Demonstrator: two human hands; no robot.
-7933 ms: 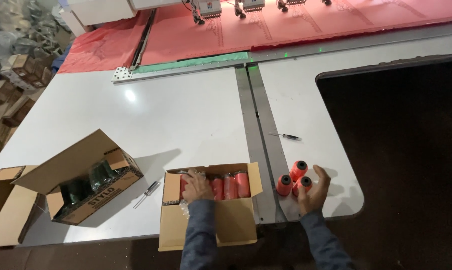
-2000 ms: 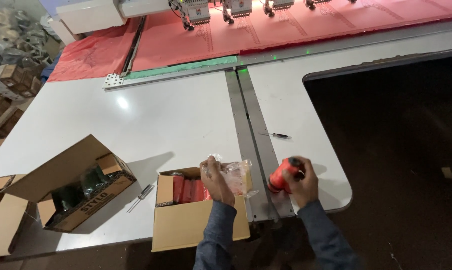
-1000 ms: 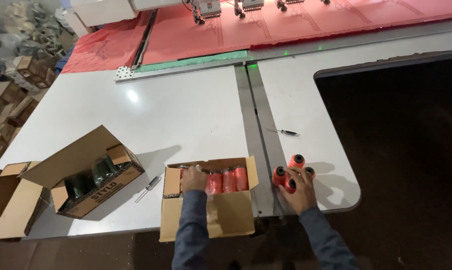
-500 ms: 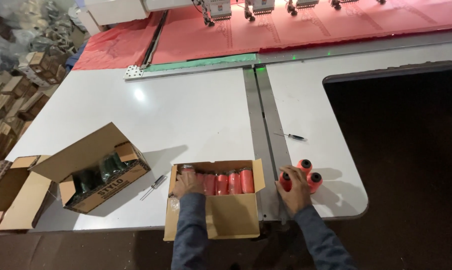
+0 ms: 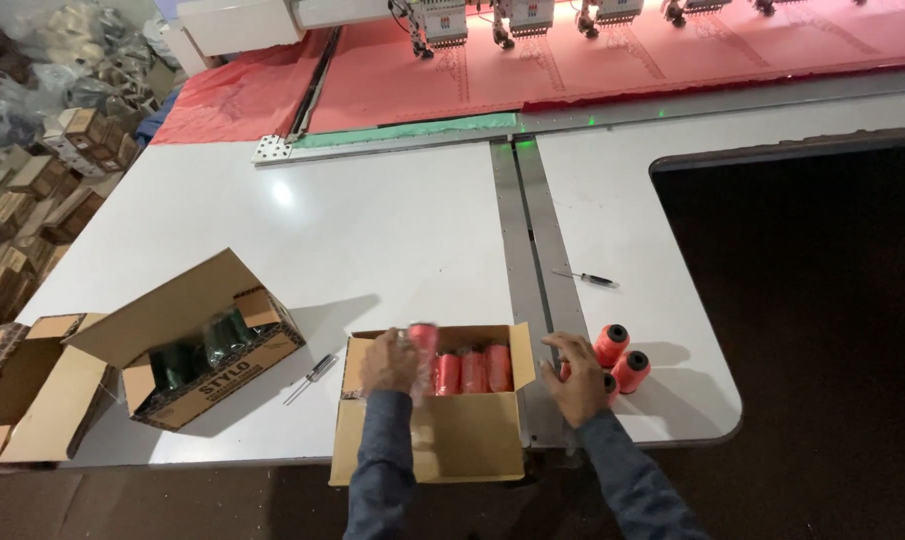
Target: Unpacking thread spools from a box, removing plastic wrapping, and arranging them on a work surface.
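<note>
Left hand: your left hand (image 5: 388, 362) grips an orange spool (image 5: 424, 345), fingers closed around it, raised just above the open cardboard box (image 5: 443, 440).
Right hand: your right hand (image 5: 576, 378) rests with fingers spread on the loose spools (image 5: 621, 358) at the white table's (image 5: 373, 250) edge.
Box: more orange spools inside.

Orange thread spool (image 5: 423, 340) upright above open cardboard box (image 5: 443, 440); three orange spools (image 5: 618, 360) beside box.
</note>
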